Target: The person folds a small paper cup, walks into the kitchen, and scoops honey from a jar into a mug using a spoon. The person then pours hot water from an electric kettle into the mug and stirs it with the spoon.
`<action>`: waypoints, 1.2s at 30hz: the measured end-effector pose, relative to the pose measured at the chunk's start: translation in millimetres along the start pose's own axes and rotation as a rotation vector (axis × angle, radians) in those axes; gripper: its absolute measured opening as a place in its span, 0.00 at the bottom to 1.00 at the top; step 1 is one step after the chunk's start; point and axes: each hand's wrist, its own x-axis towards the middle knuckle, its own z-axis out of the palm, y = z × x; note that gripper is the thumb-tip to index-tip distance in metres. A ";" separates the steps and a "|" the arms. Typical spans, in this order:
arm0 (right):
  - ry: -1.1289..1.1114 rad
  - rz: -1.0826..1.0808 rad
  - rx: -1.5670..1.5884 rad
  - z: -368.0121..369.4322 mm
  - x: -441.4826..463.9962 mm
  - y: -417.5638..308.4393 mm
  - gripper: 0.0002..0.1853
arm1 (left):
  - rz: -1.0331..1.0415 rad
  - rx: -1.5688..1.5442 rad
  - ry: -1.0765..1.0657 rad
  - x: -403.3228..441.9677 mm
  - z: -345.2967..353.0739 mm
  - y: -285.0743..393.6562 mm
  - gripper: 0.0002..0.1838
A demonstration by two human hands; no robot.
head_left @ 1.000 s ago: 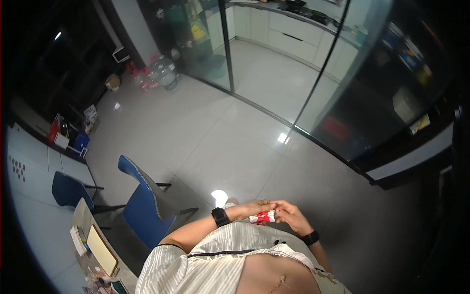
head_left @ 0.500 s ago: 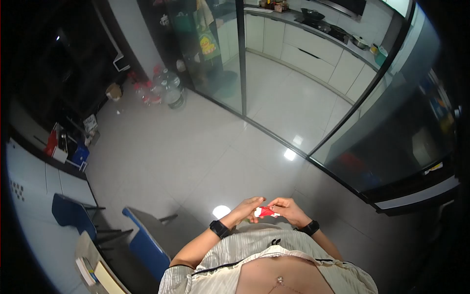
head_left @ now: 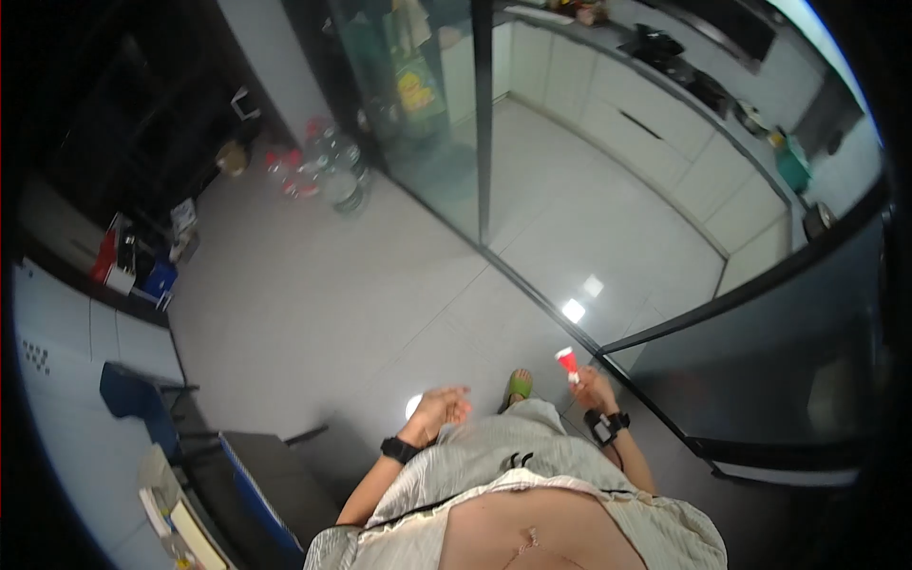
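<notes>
Grey tiled floor [head_left: 313, 294] spreads across the middle of my view, with bright light patches on it. The packet [head_left: 568, 363], red with white ends, is at 4 o'clock from the centre, raised in front of the body and tilted a little to the left at its top. My right hand [head_left: 591, 388] is clamped on its lower end, fingertips pinching the white part, while the red part sticks out above them. A black strap [head_left: 606, 425] with a small module circles that wrist.

At 6 o'clock I have the left hand [head_left: 445, 408], well apart from the packet. It is open, the fingers reaching to the right and slightly blurred; another black band [head_left: 400, 449] sits on its wrist. Between the two hands, at 5 o'clock, a green slipper [head_left: 519, 385] shows on a foot, just beyond the pale clothing [head_left: 503, 437].

Further out, a blue chair [head_left: 141, 404] stands at 8 o'clock, and a nearer chair [head_left: 256, 484] between 7 and 8. At 9 o'clock I see a blue box [head_left: 157, 282] by the wall. Clear bottles [head_left: 340, 176] crowd together on the floor between 10 and 11 o'clock. Glass panels [head_left: 446, 171] in dark frames divide off the kitchen, where the counter [head_left: 698, 106] curves from 1 to 2 o'clock, bearing a dark pan [head_left: 655, 43] and a teal container [head_left: 791, 166].
</notes>
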 end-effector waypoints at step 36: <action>-0.341 0.483 0.556 -11.5 501.0 -169.0 0.15 | 0.089 -0.077 0.509 230.0 -105.7 204.1 0.12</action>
